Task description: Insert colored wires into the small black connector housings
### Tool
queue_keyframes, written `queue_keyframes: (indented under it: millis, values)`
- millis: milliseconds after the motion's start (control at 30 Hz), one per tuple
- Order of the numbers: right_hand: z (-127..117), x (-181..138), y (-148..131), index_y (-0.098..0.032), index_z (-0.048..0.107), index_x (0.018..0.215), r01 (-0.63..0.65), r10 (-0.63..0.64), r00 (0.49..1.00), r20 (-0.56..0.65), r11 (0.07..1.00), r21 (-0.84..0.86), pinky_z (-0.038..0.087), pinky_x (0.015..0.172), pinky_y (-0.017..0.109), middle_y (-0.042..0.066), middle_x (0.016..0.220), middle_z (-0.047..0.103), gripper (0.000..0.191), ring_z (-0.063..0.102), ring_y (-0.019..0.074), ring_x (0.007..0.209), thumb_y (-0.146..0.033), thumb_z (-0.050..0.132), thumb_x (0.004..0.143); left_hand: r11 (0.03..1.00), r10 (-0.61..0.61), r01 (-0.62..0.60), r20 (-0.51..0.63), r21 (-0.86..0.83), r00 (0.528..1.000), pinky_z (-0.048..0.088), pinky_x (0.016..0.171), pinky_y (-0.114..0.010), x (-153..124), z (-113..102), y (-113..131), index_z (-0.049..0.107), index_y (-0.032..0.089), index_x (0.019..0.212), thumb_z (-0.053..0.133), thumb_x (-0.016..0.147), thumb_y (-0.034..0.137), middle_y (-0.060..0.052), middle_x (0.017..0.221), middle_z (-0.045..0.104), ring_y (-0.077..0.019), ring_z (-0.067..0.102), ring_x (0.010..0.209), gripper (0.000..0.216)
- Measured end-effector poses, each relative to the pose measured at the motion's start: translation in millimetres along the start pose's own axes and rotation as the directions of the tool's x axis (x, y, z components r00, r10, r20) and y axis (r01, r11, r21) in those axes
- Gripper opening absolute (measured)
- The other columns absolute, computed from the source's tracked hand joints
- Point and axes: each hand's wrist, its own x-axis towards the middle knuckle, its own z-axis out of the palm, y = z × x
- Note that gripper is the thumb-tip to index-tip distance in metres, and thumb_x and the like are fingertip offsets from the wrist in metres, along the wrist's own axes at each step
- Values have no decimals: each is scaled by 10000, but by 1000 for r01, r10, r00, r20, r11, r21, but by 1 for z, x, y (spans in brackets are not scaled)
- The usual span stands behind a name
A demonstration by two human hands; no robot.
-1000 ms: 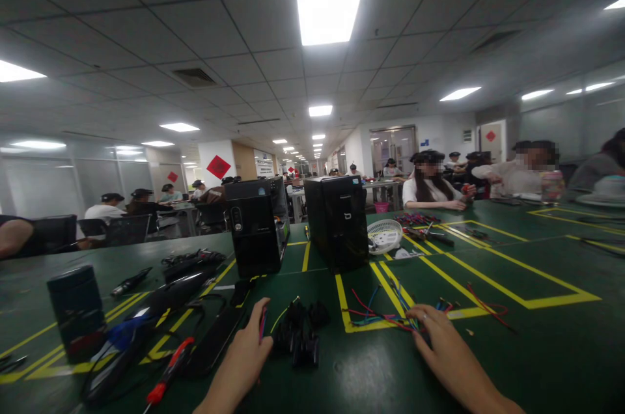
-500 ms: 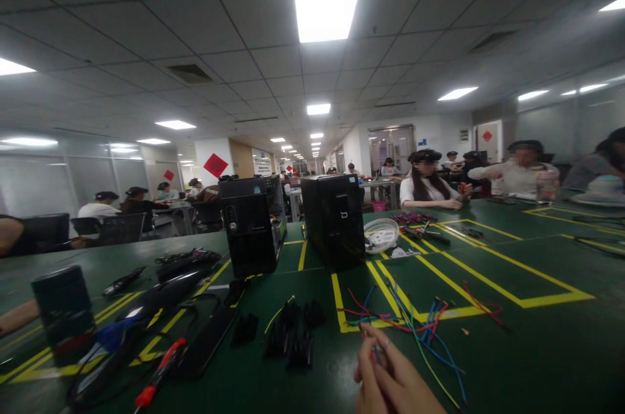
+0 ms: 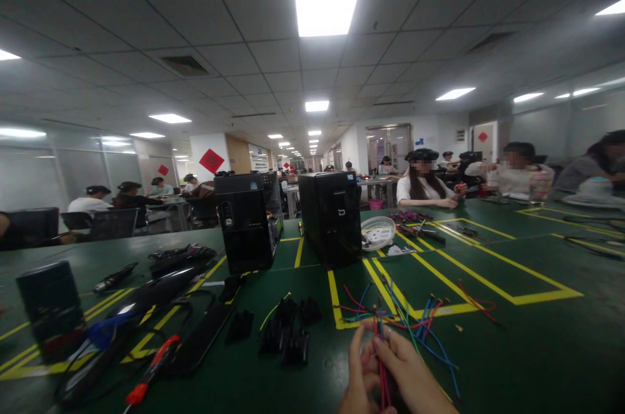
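Note:
At the bottom of the head view, my left hand (image 3: 357,372) and my right hand (image 3: 409,370) are close together with fingers closed on a few thin red wires (image 3: 383,380). The wires run down between my palms, and their upper ends stick up past my fingertips. My right hand wears a ring. Just beyond my hands lie loose red, blue and green wires (image 3: 442,352) spread on the green table (image 3: 517,362). To the left of my hands sits a cluster of small black plastic parts (image 3: 286,339) beside a short yellow-green wire (image 3: 274,312).
Two black computer towers (image 3: 329,219) stand ahead, with a white basket (image 3: 378,232) beside them. At left are a red-handled screwdriver (image 3: 153,368), a flat black panel (image 3: 202,339), cables and a dark box (image 3: 51,310). Several people sit at the far side and at other tables.
My hands have drawn slightly apart, and the red wires now show between them. The view has shifted a little, moving the scene left in the picture.

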Motion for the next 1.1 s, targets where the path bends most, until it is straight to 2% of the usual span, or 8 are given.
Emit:
queue_keyframes:
  millis: [100,233,300,467,633,833,967,1100]
  values:
    - [-9,2,-15,-212,483,1121,-22,35,991,-132,995,99,521,533,257,-30,727,654,458,657,135,576,-415,667,754,986,-157,154,45,57,987,497,816,-347,3,-14,-6,176,219,1461,600,719,433,-167,1301,545,-204,662,886,882]
    - [-25,3,-34,-205,532,1059,59,-16,963,-268,987,152,569,608,298,-35,714,646,409,686,157,632,-359,708,724,944,-324,304,176,131,930,500,700,-348,5,-27,-19,35,188,1476,703,656,455,-48,786,693,-174,658,622,1091]
    - [-33,4,-41,-193,542,1046,76,-23,950,-310,985,158,583,630,321,-18,715,660,405,697,175,653,-339,719,712,952,-301,281,192,125,934,493,661,-332,2,-31,-19,13,174,1473,679,688,427,-26,699,691,-187,668,623,1061]
    - [-53,7,-59,-192,548,1028,136,-56,894,-444,979,150,592,674,350,48,830,716,346,715,217,753,-287,689,727,966,-92,67,91,251,992,483,591,-271,-13,-37,7,128,131,1456,556,753,226,-96,816,747,-157,659,615,828]
    - [-56,8,-49,-219,488,1084,80,14,915,-403,973,216,579,691,348,44,827,723,373,713,213,774,-298,648,757,958,-32,56,-88,281,996,517,610,-275,-13,-32,17,297,94,1377,470,736,130,-129,941,740,-138,644,623,665]
    - [-39,24,-29,-240,456,1104,57,-82,947,-311,994,-90,417,415,203,-87,554,506,350,512,84,423,-362,564,794,876,-136,89,64,475,989,508,740,-351,-11,-14,11,424,151,1343,604,628,121,-137,1057,729,-248,677,882,737]
    - [-47,59,-38,-205,450,1082,-13,-82,958,-273,944,-329,369,396,204,-77,567,521,270,475,81,401,-265,482,821,784,115,-16,-120,620,986,418,978,-382,-19,-28,54,501,217,1290,538,795,274,-89,1210,638,-230,554,1133,499]
    - [-68,98,-48,-159,508,989,-106,-102,953,-284,767,-632,494,558,277,29,732,653,188,630,145,608,-159,488,802,469,389,106,-313,877,867,241,1125,-379,-29,-87,91,569,234,1206,385,893,311,-65,1297,562,-201,408,1273,371]
